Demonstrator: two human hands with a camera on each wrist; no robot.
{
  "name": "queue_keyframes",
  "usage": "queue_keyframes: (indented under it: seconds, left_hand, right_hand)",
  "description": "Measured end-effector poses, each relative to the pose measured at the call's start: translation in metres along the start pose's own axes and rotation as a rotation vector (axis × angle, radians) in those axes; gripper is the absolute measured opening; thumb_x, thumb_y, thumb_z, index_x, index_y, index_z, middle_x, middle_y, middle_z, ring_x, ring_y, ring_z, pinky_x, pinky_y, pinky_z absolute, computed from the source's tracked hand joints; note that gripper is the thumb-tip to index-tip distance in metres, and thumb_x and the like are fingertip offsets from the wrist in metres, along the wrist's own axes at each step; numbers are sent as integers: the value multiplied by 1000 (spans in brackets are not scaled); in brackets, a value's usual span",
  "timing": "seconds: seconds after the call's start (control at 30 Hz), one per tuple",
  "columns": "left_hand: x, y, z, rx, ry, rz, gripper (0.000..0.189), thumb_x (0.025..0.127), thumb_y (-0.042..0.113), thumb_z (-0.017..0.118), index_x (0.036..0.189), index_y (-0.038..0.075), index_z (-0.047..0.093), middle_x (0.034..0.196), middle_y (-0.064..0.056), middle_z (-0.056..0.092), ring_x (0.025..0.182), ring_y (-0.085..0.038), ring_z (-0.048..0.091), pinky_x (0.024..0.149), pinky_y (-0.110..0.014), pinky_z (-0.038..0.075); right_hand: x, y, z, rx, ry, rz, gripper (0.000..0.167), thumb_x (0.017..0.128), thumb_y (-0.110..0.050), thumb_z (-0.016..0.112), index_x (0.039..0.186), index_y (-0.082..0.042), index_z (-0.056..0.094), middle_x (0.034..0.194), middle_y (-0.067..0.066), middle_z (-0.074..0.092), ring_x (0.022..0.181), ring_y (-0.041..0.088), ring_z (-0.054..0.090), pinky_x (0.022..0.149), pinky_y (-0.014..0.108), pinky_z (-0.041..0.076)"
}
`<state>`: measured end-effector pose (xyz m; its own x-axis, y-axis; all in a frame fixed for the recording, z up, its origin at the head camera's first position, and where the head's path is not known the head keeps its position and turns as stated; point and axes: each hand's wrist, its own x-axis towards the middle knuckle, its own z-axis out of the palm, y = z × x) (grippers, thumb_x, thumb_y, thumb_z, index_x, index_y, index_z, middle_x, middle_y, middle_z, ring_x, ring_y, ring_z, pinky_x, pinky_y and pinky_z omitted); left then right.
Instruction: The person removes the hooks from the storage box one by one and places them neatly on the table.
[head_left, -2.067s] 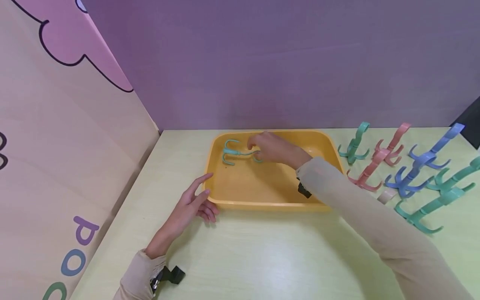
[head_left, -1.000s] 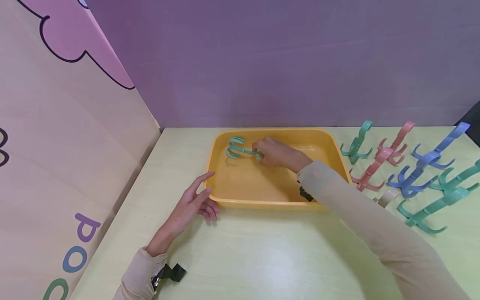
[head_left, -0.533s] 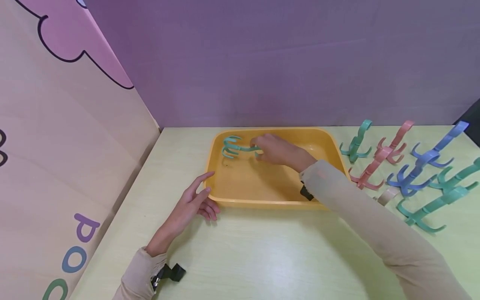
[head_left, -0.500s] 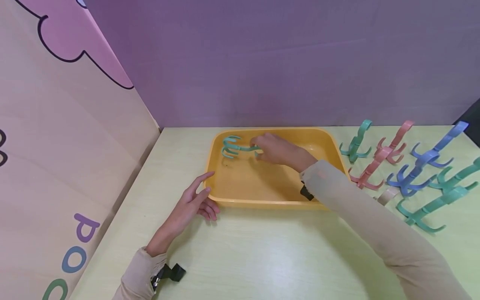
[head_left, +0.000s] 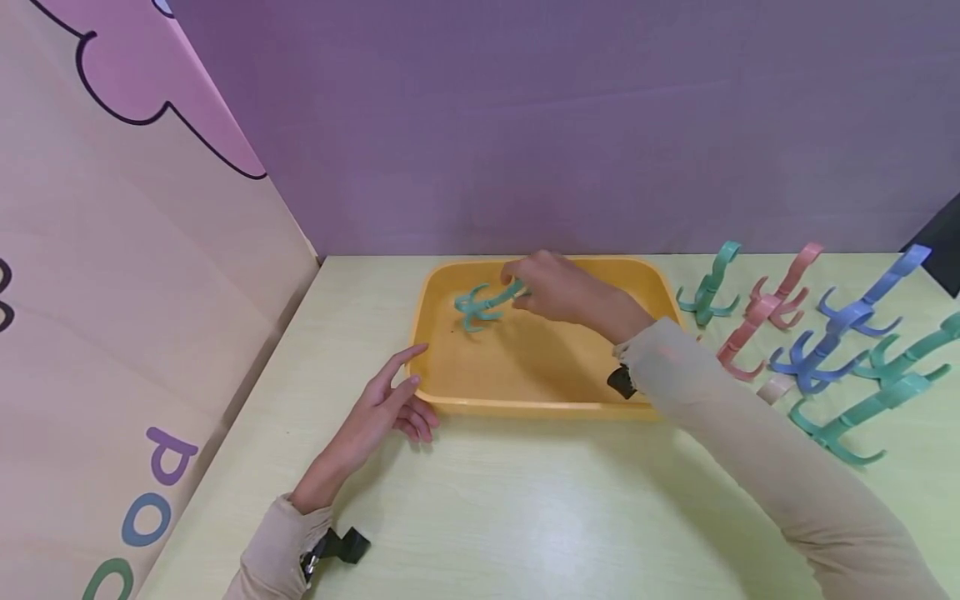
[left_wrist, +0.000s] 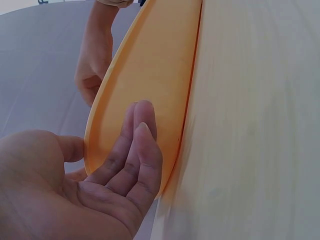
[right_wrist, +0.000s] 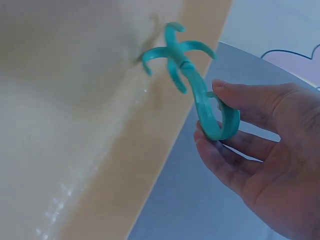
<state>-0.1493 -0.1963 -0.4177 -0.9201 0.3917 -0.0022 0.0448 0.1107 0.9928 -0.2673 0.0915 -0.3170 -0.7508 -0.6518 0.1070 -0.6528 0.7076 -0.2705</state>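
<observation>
A green four-pronged hanging hook (head_left: 483, 304) tilts over the back left of a yellow tray (head_left: 540, 409), prongs pointing left. My right hand (head_left: 558, 287) grips its curved top end. In the right wrist view, thumb and fingers pinch the bend of the hook (right_wrist: 200, 100), and the four prongs point away from the hand. My left hand (head_left: 390, 408) rests at the tray's front left corner, its index finger stretched along the rim. In the left wrist view, the left hand's fingers (left_wrist: 142, 145) lie loosely against the tray's outer wall.
Right of the tray stand or lie several similar hooks: green ones (head_left: 708, 287), pink ones (head_left: 742, 333) and blue ones (head_left: 817, 358). A purple wall (head_left: 562, 125) rises behind the table (head_left: 487, 517). A printed panel (head_left: 150, 275) borders the left side.
My right hand has lifted the green hook and turned it, so its shaft slants up to the right and its prongs stand differently. The left hand stays at the tray corner.
</observation>
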Motion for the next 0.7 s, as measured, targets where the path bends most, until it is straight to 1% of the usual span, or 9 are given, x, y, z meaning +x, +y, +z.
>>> queue_keyframes:
  seconds: [0.13,0.23,0.33,0.5,0.57,0.63,0.7]
  left_hand:
    - [0,0,0,3,-1,6,46,109,32,42,153,32,30,81,-20,71,65,-31,69,59,-35,57]
    - [0,0,-1,6,0,6,46,109,32,42,153,32,30,81,-20,71,65,-31,69,59,-35,57]
    - [0,0,-1,4,2,1,46,109,32,42,153,33,31,82,-20,71,65,-31,69,59,-34,57]
    - [1,-2,-2,5,-6,7,48,109,31,41,155,27,28,82,-21,71,66,-30,69,59,-34,57]
    - [1,-2,-2,7,-10,8,50,109,31,40,156,23,26,82,-21,71,66,-30,69,60,-35,57]
    - [2,-2,-2,9,-10,5,51,109,31,41,157,22,25,82,-21,71,66,-30,69,60,-34,58]
    - [2,-1,-2,12,-10,0,51,109,31,41,157,22,25,82,-21,71,66,-30,69,60,-35,58]
  right_hand:
    - [-4,-2,-7,-2,36,8,35,87,-9,77,120,-1,68,115,15,70,96,30,67,83,42,55]
    - [-6,-2,-11,11,48,23,37,88,-10,77,122,-1,66,113,14,70,94,28,68,82,41,55]
    - [-8,-2,-13,30,55,34,40,88,-10,76,126,-2,64,115,13,69,97,28,67,85,43,55]
    - [-12,-2,-17,60,75,45,46,89,-11,75,132,-6,58,118,12,67,105,29,64,90,46,52]
    - [-15,-2,-18,77,90,47,48,90,-11,75,134,-7,56,119,12,67,105,30,64,89,45,52]
    - [-17,-2,-19,95,116,41,49,90,-11,75,134,-7,55,118,12,66,104,30,64,87,45,53]
    - [-20,-2,-21,111,143,30,46,90,-10,75,132,-7,56,120,13,66,103,30,65,86,44,54]
